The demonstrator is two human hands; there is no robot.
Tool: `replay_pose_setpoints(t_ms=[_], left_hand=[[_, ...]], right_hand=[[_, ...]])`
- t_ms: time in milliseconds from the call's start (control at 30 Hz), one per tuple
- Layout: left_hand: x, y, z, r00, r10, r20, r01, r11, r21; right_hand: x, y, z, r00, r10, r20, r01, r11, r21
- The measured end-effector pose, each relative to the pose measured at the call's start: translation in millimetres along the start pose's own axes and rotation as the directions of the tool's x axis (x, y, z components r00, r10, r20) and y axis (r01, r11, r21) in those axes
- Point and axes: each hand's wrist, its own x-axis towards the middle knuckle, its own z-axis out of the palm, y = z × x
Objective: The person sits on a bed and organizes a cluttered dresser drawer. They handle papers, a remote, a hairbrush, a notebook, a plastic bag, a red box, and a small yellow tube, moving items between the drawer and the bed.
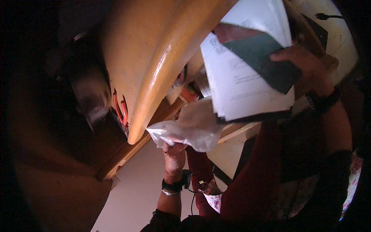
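Note:
My left hand (174,149) grips the lower edge of a crumpled clear plastic bag (200,136), its fingers partly hidden by the film. Something flat and brownish shows through or behind the bag; I cannot tell what it is. On the right, my right hand (313,71) holds a dark green booklet or cover (263,61) by its edge. White printed sheets (246,84) spread around the green piece, some in front of the bag's upper right side. A dark red piece (234,33) shows between the sheets.
A rounded wooden edge (156,75) of furniture rises in front of me. Red tool handles (123,111) stand beside it on the left. Below runs a wooden rail (127,161), perhaps a drawer's side. A black cable plug (321,16) lies at the upper right. The left side is very dark.

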Motion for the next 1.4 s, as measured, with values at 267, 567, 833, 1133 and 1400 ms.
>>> replay_pose_setpoints(t_ms=[267,567,833,1133,1400], left_hand=[[-37.6,-10.0,-53.8,0.997,0.021,0.080,-0.037,0.979,0.201],[7.7,-108.9,-141.9,0.938,-0.319,0.139,0.250,0.896,0.367],[36.2,-129.9,-89.0,0.889,-0.451,0.076,0.394,0.839,0.376],[44.7,-171.6,-103.8,0.944,-0.287,-0.160,0.328,0.796,0.509],[30.7,-134.0,-159.8,0.915,-0.218,-0.340,0.245,0.969,0.036]], right_hand=[[37.6,3.9,-0.4,0.701,0.679,0.220,-0.709,0.629,0.320],[32.8,7.9,14.0,0.790,0.599,0.130,-0.580,0.663,0.473],[25.8,-4.6,39.4,0.833,0.445,0.329,-0.554,0.662,0.505],[40.0,-36.5,33.3,0.650,0.427,0.629,-0.750,0.224,0.623],[36.8,-45.5,116.3,0.733,0.115,0.671,-0.680,0.155,0.717]])
